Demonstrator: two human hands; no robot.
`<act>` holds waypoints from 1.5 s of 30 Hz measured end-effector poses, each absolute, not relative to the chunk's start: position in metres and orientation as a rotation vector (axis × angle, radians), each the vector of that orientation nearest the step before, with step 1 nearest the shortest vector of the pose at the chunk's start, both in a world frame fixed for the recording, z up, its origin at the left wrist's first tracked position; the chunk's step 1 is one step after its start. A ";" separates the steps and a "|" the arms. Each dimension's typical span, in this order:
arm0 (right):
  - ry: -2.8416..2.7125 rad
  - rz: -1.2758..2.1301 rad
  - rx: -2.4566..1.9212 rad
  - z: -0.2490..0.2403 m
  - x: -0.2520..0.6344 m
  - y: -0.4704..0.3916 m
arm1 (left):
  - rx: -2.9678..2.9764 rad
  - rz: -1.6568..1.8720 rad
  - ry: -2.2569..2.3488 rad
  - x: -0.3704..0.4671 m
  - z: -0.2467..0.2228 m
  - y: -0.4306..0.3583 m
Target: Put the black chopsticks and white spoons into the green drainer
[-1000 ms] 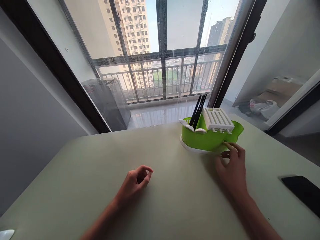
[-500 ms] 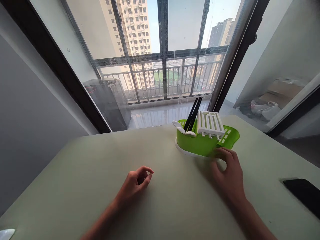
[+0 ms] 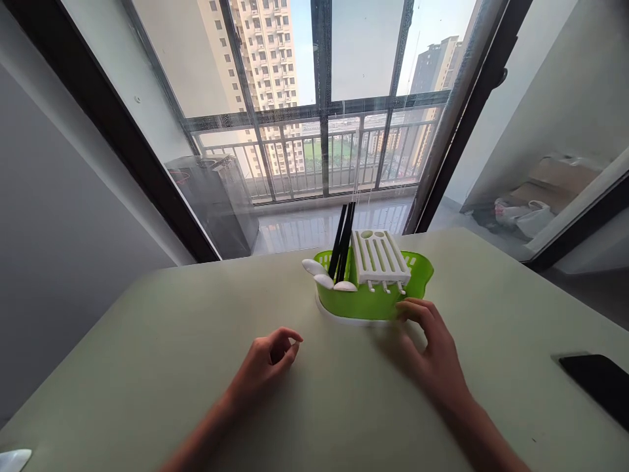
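A green plastic holder (image 3: 358, 303) with a white base stands on the pale table. Black chopsticks (image 3: 343, 242) lean in its left part, beside several white spoons (image 3: 324, 281). On its right part sits a white slotted rack (image 3: 381, 257) with small hooks along the lower edge. My right hand (image 3: 432, 344) is at the holder's near right side, fingertips against or very close to the green wall, thumb and fingers curved apart. My left hand (image 3: 275, 354) rests over the table left of the holder, fingers curled toward the thumb, with nothing in it.
A black flat object (image 3: 597, 383) lies at the table's right edge. Part of a white item (image 3: 14, 459) shows at the lower left corner. Beyond the far edge of the table (image 3: 196, 314) are a glass door, a balcony and a grey cabinet (image 3: 216, 203).
The green holder, with its chopsticks, spoons and rack, has moved left and a little nearer. My right hand has moved left along with it. My left hand has stayed where it was.
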State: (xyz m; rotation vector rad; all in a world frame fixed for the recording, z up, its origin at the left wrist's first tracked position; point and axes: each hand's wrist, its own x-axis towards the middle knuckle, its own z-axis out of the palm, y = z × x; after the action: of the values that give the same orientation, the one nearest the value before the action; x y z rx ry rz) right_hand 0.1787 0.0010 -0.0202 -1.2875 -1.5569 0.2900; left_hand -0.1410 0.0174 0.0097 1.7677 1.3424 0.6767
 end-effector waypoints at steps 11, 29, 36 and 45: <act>-1.694 0.358 -1.168 -0.016 0.150 -0.011 | 1.764 0.708 1.353 -0.142 0.010 0.018; -1.676 0.362 -1.185 -0.032 0.142 -0.012 | 1.345 1.324 1.502 -0.158 0.028 0.056; -1.730 0.432 -1.233 -0.040 0.142 -0.009 | 1.691 1.366 1.442 -0.124 0.119 0.103; -1.721 0.449 -1.269 -0.040 0.142 -0.007 | 1.719 0.858 1.412 -0.071 0.149 0.144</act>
State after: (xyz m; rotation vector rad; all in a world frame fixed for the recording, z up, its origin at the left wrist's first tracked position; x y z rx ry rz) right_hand 0.1419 -0.0069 -0.0400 -1.2690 -1.7208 0.4493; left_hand -0.0707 0.1443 0.1490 1.7189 1.4122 0.8575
